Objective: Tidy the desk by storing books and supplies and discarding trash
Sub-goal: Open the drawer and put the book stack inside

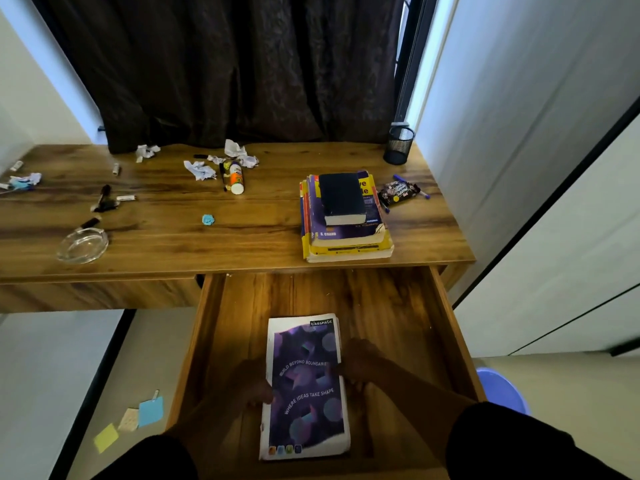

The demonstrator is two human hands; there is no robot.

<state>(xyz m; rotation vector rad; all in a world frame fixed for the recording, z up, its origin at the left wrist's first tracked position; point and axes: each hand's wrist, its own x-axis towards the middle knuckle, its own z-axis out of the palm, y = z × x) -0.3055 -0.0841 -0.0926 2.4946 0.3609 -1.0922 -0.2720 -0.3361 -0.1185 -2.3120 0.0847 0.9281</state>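
Here both hands reach into the open drawer (446, 327) below the bench (263, 216), the left hand (254, 386) and right hand (362, 363) grasping opposite edges of a notebook (304, 386) with curled fingers. Its purple cover reads "classmate", "BUILD BEYOND BOUNDARIES", "WHERE IDEAS TAKE SHAPE". A stacked book (346, 233) says "S. CHAND".

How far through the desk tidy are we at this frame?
Early. Done: the drawer is open. In hand: left hand and right hand hold the purple notebook by its edges, in the drawer. Left: the book stack, glue bottle, pens, crumpled paper and snack wrapper remain on the desktop.
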